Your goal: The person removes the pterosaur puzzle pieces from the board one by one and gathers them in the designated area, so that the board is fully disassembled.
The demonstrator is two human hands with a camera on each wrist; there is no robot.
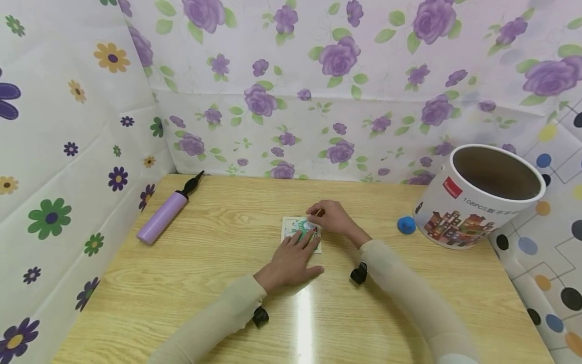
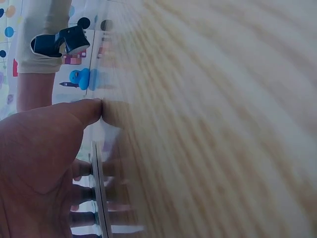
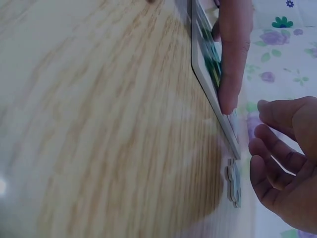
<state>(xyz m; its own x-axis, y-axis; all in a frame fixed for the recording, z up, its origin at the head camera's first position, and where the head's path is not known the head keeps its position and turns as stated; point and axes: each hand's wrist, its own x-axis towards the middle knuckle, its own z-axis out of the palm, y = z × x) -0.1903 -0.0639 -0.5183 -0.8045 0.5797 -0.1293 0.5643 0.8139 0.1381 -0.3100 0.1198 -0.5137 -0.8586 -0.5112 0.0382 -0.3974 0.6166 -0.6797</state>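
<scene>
A small square picture puzzle board (image 1: 300, 223) lies on the table, with a green and white design and a pale rim. My left hand (image 1: 291, 260) rests palm down, its straight fingers spread over the board's lower right part and its thumb out to the side. My right hand (image 1: 334, 217) hovers at the board's upper right corner, fingers loosely bent. In the right wrist view its fingertips (image 3: 265, 106) stand apart with nothing visible between them. Just off the board's end lies a small knobbed puzzle piece (image 3: 234, 183), which the right hand hides in the head view.
On the left of the wooden table (image 1: 218, 263) lies a purple hand pump (image 1: 163, 217) with a black nozzle. A blue rubber duck (image 1: 406, 225) sits at the right beside a large white tub (image 1: 473, 202). Flowered cloth (image 1: 300, 121) hangs behind the table.
</scene>
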